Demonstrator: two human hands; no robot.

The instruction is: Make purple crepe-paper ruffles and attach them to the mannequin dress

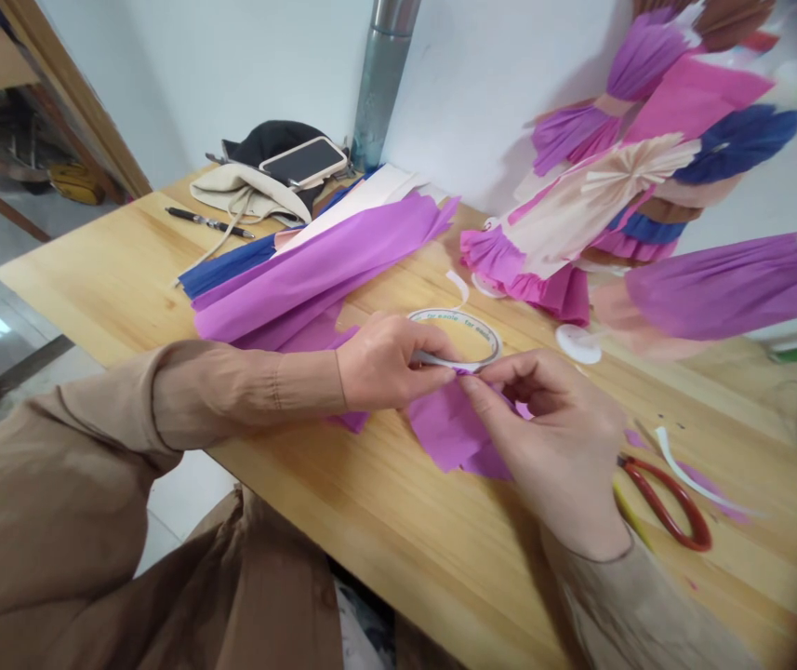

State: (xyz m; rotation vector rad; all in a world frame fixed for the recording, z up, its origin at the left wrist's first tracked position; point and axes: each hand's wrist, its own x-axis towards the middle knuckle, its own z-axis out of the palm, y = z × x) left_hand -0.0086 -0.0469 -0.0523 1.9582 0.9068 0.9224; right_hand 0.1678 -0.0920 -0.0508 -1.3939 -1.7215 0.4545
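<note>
At the middle of the table, my left hand (391,358) and my right hand (555,433) meet fingertip to fingertip. Between them they pinch the gathered top edge of a purple crepe paper piece (444,433), which hangs down toward the tabletop. Directly behind the fingers is a roll of tape (464,321) with printing inside its ring. My left fingers lie against the near side of this roll, and whether they grip it too I cannot tell. Red-handled scissors (670,502) lie beside my right wrist, partly covered by it.
Folded purple crepe paper (314,265) lies behind my left forearm. Beyond it are a pen (209,223), a cloth pouch (251,191), a phone (304,161) and a tall bottle (378,93). Pleated paper dresses (579,209) stand at the back right. Paper scraps (711,489) lie near the scissors.
</note>
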